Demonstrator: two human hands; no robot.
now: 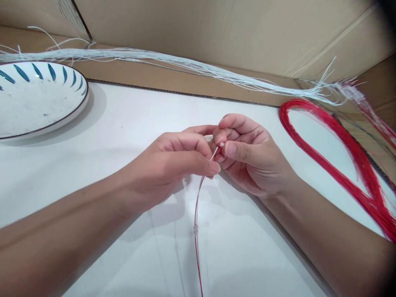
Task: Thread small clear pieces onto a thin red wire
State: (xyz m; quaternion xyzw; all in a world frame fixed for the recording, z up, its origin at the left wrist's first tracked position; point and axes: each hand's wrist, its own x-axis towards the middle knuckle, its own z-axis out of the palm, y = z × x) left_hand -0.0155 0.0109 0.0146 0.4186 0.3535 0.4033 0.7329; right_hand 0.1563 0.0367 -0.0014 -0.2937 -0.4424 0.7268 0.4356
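Observation:
My left hand [185,159] pinches a thin red and white cord [197,206] between thumb and fingers, near the middle of the view. Close against it on the right, my right hand [247,152] holds a small whitish bead [222,144] at the cord's upper end, between thumb and fingertip. Below the hands the cord hangs down to the bottom edge of the view, with a few small pale beads [195,230] partway along it. My left fingers partly cover the cord's upper part.
A white plate [43,99] with dark green strokes stands at the left. A bundle of white strands [173,62] lies along the back on cardboard [185,80]. A looped bundle of red strands [331,169] rests on the white table [123,255] at the right.

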